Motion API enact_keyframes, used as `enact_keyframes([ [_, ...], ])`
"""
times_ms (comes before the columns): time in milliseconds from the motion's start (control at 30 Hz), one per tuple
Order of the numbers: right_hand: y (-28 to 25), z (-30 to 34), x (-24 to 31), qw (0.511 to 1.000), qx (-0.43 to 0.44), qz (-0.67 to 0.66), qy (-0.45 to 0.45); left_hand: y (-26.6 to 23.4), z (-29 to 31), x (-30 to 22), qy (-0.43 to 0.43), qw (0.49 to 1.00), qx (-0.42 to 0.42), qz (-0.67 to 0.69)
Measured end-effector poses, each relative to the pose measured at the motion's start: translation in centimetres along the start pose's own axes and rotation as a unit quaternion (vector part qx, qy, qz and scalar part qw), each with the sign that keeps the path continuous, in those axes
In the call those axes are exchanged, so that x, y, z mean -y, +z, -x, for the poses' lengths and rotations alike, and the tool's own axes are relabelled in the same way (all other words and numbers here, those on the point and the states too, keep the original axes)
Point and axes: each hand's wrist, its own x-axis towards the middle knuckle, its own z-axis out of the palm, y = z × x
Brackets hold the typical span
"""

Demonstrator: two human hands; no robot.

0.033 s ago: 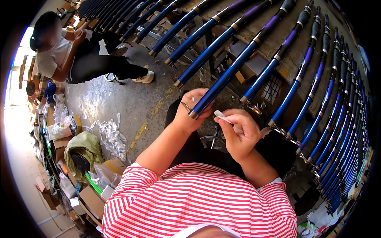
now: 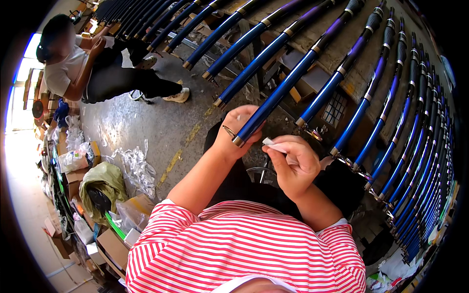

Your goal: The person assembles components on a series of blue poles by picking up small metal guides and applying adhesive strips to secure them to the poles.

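Both closed: left grip (image 2: 238, 125) round rod (image 2: 288, 88), right grip (image 2: 299, 160) pinching probable paper (image 2: 275, 145).

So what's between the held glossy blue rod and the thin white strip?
In the head view, fingers of the left hand show beyond the rod, then a dark gap before the strip in the right hand.
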Motion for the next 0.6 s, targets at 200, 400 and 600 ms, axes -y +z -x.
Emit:
enact_keyframes([
  [200,0.1,-0.1,0.2,0.998,0.046,-0.021,0.022,3.6,-2.6,-2.2,-0.127,0.972,0.102,0.171],
  [400,0.6,-1.0,-0.5,0.998,0.049,-0.03,-0.017,3.6,-3.4,-2.2,-0.126,0.956,0.184,0.191],
  [600,0.8,-1.3,-0.3,0.997,0.055,-0.041,-0.016,3.3,-3.6,-2.3,-0.139,0.951,0.194,0.197],
])
